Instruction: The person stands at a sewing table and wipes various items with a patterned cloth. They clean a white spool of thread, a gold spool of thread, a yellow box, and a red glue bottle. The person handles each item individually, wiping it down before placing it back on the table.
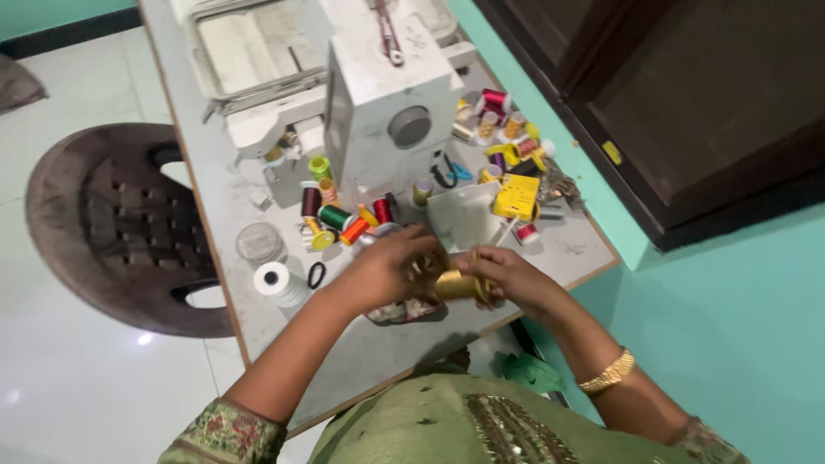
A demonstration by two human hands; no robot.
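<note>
1. The gold spool [457,285] lies on its side between both hands, just above the desk [387,344] edge nearest the person.
2. The right hand [507,273] has its grip clenched on the spool's right end, fingers curled over the flange.
3. The left hand [391,266] meets the spool's left end; its fingers are bent around that end, grasping it, though the fingertips are hidden behind the knuckles.
4. Under the left hand, touching the desk, lies a small patterned cloth [404,311].
5. Just beyond the spool, further from the person, lies a white tray [464,215], with a yellow box [516,196] at its right side.
6. Left of the spool, beyond the left hand, stands a cluster of coloured spools [339,215]: maroon, green, orange, red and yellow.
7. Further left of the spool sit a white spool [277,280] and a clear round lid [259,242].
8. Well beyond the spool stands the white sewing machine [387,94], with more spools [498,116] to its right.
9. A brown plastic chair [120,223] stands off the desk's left side, well apart from the spool.
</note>
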